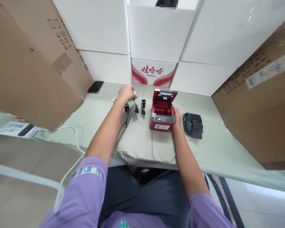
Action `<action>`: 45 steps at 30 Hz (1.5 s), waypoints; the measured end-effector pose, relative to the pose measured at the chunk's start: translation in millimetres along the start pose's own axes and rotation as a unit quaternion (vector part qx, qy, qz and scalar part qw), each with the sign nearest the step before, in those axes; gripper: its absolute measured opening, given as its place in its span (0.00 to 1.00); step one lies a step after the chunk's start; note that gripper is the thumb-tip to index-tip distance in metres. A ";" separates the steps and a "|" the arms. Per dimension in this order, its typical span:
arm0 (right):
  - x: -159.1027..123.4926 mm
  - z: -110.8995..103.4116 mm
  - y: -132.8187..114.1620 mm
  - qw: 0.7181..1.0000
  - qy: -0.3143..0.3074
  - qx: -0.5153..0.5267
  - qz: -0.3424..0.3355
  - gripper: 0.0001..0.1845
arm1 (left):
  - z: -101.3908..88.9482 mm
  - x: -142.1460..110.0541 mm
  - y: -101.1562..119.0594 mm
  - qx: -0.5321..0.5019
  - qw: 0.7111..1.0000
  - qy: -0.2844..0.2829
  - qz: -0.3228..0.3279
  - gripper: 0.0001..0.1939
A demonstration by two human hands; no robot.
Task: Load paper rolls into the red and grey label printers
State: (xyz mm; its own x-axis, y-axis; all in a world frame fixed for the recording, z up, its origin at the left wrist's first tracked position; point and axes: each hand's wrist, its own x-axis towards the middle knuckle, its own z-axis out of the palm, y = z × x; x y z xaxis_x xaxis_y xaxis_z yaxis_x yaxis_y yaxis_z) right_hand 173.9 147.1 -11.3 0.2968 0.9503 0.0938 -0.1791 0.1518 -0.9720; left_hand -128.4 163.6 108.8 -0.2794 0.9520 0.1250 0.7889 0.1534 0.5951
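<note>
My left hand (126, 92) is closed around a small paper roll (135, 94), whose dark loose end hangs down over the cloth. Just right of it stands another small dark roll (143, 103) with its tail unrolled. Partly behind my left forearm are a dark roll (126, 108) and a white-topped roll (114, 100). A red receipt printer (163, 110) sits with its lid raised and its paper bay bare inside. Along the printer's right side, my right hand (177, 117) grips the casing, its fingers partly hidden behind it.
A black device (193, 125) with a dark cloth-like piece lies right of the printer. The phone (95, 87) rests at the back left. White boxes (154, 33) wall off the back; cardboard cartons (33, 63) flank both sides. A white cable (77, 139) hangs over the front left edge.
</note>
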 end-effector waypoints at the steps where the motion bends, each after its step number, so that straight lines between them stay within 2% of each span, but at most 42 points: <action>1: 0.2 0.1 0.1 1.000 -0.001 0.002 0.005 0.09 | -8.9 -5.1 -1.6 -0.050 0.998 0.029 0.014 0.17; 3: 0.0 0.2 -0.4 1.000 -0.002 -0.001 0.008 0.10 | -24.9 -17.4 -2.7 -0.192 0.979 0.060 0.029 0.19; 6: -1.9 0.3 -2.1 1.000 -0.005 -0.007 -0.003 0.10 | -35.5 -37.4 4.7 -0.412 0.910 0.009 0.046 0.14; 8: -3.0 0.5 -2.8 1.000 -0.007 -0.005 -0.010 0.10 | -30.2 -49.5 15.0 -0.491 0.867 -0.052 0.067 0.12; 10: -3.2 1.1 -2.5 1.000 -0.007 0.000 -0.005 0.10 | -15.4 -59.0 27.6 -0.505 0.853 -0.100 0.085 0.13; 12: -2.4 2.1 -1.6 1.000 -0.007 0.004 0.005 0.11 | 5.9 -65.0 39.8 -0.465 0.867 -0.144 0.107 0.15; 16: -1.8 4.8 -1.4 1.000 -0.005 -0.009 0.004 0.13 | 49.2 -67.3 55.3 -0.298 0.915 -0.206 0.175 0.17; 19: -4.1 6.7 -4.8 1.000 -0.001 -0.008 0.010 0.11 | 68.2 -64.4 58.7 -0.176 0.946 -0.188 0.198 0.14; 22: -6.4 7.6 -9.3 1.000 0.001 -0.003 0.027 0.08 | 74.8 -62.5 57.6 -0.139 0.951 -0.182 0.207 0.13; 27: -6.5 8.3 -11.8 0.999 0.001 -0.004 0.037 0.08 | 75.3 -65.0 50.3 -0.238 0.930 -0.218 0.174 0.13; 29: -6.1 8.8 -10.3 0.999 0.007 0.006 0.041 0.08 | 72.7 -66.2 50.9 -0.219 0.930 -0.227 0.190 0.13; 33: -4.4 8.2 -5.1 0.999 0.007 0.026 0.029 0.08 | 62.9 -67.2 68.5 0.003 0.947 -0.216 0.240 0.11; 36: -1.7 6.6 -2.1 0.999 0.004 0.012 0.030 0.08 | 55.6 -67.9 89.3 0.161 0.923 -0.251 0.243 0.12; 39: 0.0 6.3 -2.0 0.999 0.002 0.002 0.048 0.09 | 48.2 -71.0 102.4 0.233 0.904 -0.278 0.225 0.17; 41: -0.6 6.5 -3.0 0.999 0.004 0.001 0.046 0.10 | 41.2 -75.9 103.5 0.218 0.909 -0.267 0.233 0.16; 43: -2.2 6.4 -3.8 0.999 0.000 0.000 0.034 0.11 | 33.4 -84.1 99.8 0.152 0.924 -0.242 0.253 0.14; 45: -3.3 5.4 -3.6 1.000 -0.011 -0.006 0.025 0.13 | 28.0 -96.1 93.7 0.079 0.929 -0.228 0.279 0.18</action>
State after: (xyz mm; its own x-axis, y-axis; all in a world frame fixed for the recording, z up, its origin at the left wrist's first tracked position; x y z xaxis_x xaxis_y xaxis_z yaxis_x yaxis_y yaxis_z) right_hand 168.6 144.9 -7.0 0.2674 0.9623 0.0499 -0.1823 0.1013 -0.9780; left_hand -12.3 93.9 130.3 0.4299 0.9028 0.0081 0.8221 -0.3952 0.4098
